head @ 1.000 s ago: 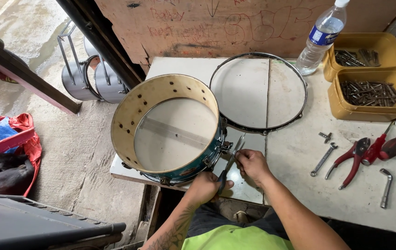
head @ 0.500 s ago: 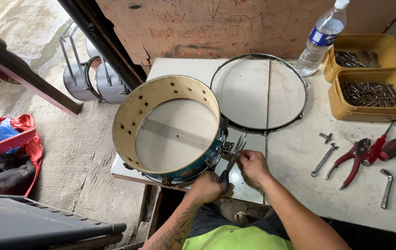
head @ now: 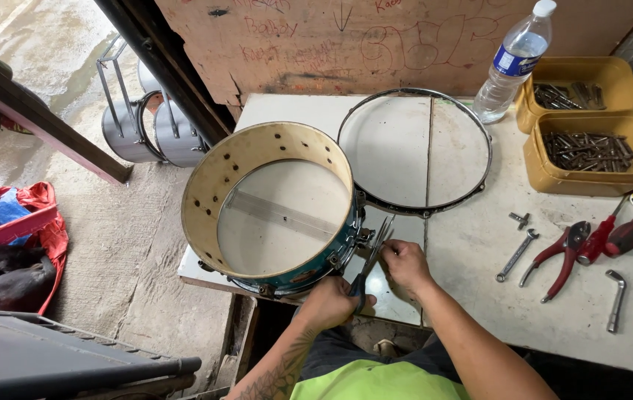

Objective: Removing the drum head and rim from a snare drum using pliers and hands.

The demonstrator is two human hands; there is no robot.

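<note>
Left hand (head: 331,302) grips scissors (head: 370,255) beside drum (head: 276,207); right hand (head: 404,261) pinches their tip.

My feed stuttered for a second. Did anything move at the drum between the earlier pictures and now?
Barely. The drum sits a touch further right on the table. The left hand keeps its grip on the pliers at the drum's side, and the right hand stays at their tips. The hoop, bottle, trays and tools lie as before.

Scribbled plywood wall (head: 376,44), white worktable (head: 590,311), rough concrete floor (head: 131,244), daylight
</note>
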